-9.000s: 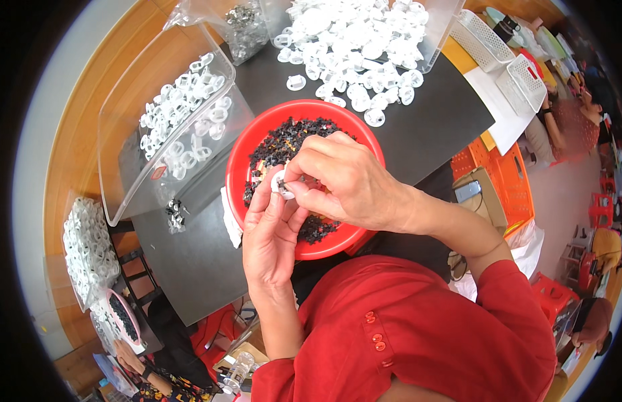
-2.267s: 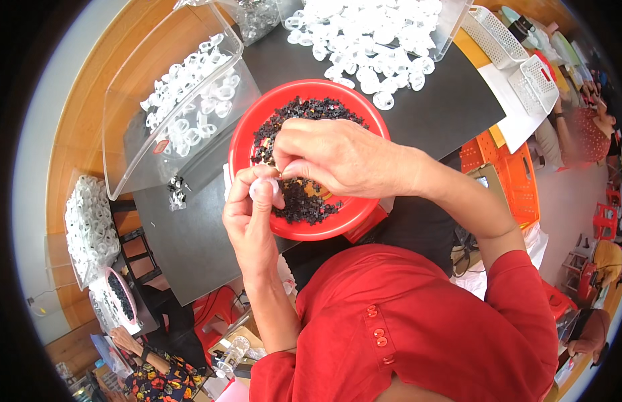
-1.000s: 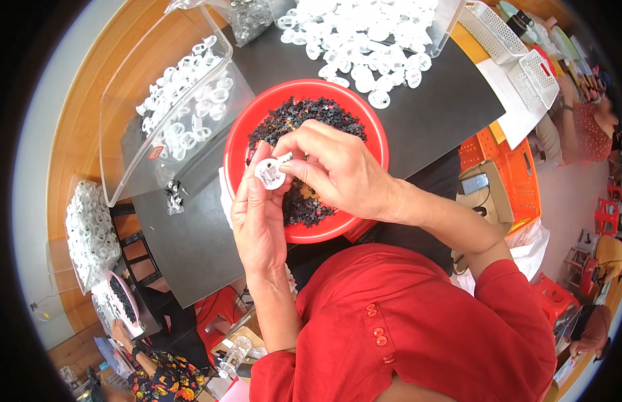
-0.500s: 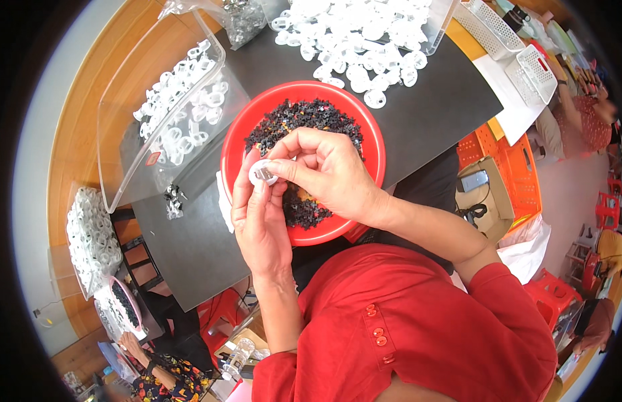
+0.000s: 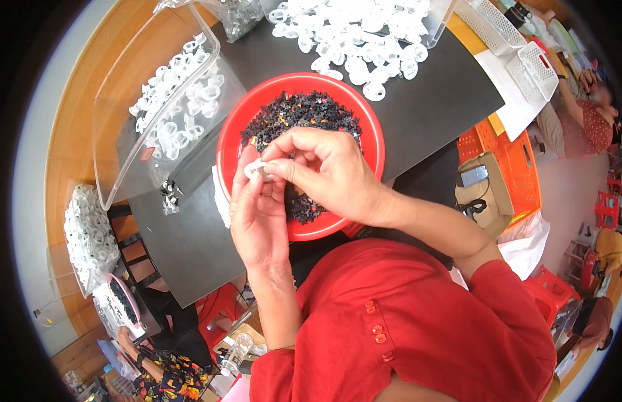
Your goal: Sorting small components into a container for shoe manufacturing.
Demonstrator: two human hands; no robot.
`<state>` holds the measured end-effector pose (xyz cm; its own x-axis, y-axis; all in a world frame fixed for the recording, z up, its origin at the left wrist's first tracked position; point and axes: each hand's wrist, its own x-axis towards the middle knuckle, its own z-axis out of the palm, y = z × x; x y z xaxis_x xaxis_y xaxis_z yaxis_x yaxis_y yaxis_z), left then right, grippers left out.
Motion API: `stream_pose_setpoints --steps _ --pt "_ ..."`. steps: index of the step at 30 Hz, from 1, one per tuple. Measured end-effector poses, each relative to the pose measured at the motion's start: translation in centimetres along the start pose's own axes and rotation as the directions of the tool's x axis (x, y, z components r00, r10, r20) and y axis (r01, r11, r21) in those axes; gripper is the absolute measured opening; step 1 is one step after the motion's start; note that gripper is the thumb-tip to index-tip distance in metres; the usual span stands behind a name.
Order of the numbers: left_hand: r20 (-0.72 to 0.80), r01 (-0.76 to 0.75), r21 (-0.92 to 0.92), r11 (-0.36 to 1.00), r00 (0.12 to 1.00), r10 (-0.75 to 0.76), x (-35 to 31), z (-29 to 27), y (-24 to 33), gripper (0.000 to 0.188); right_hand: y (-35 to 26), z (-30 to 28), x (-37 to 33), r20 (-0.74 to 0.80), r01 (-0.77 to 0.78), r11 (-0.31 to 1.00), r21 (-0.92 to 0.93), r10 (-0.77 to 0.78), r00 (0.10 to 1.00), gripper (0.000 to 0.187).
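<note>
Left hand (image 5: pixel 257 214) and right hand (image 5: pixel 328 174) meet over the red bowl (image 5: pixel 371 134), fingertips of both pinched on one small white ring (image 5: pixel 255 169). The bowl is round, smooth plastic, holding small black jagged pieces (image 5: pixel 297 117) with a few orange flecks. Beside it, a clear bin (image 5: pixel 116 134) holds white rings. More rings lie heaped (image 5: pixel 354 33) on the dark table (image 5: pixel 183 241).

The right hand (image 5: pixel 331 174) hides most of the small white part (image 5: pixel 256 168)
</note>
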<state>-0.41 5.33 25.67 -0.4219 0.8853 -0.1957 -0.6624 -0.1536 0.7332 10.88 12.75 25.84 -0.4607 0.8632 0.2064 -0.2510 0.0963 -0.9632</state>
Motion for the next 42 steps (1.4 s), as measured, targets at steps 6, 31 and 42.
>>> stream_pose_setpoints --steps 6,31,42 --pt "0.062 -0.036 -0.172 0.985 0.997 0.047 0.2 -2.0 2.2 0.054 -2.8 -4.1 1.9 0.116 -0.025 0.944 -0.329 0.066 0.991 0.009" --pt "0.327 -0.448 0.863 0.232 0.847 0.418 -1.4 0.5 -0.2 0.012 -1.1 -3.3 0.4 0.270 0.076 0.944 -0.321 0.014 0.963 0.009" --pt "0.099 -0.172 0.484 0.858 0.985 0.141 -1.2 0.6 -0.6 0.011 -0.6 -2.7 0.2 0.363 0.552 0.647 -0.526 -0.416 0.834 0.010"
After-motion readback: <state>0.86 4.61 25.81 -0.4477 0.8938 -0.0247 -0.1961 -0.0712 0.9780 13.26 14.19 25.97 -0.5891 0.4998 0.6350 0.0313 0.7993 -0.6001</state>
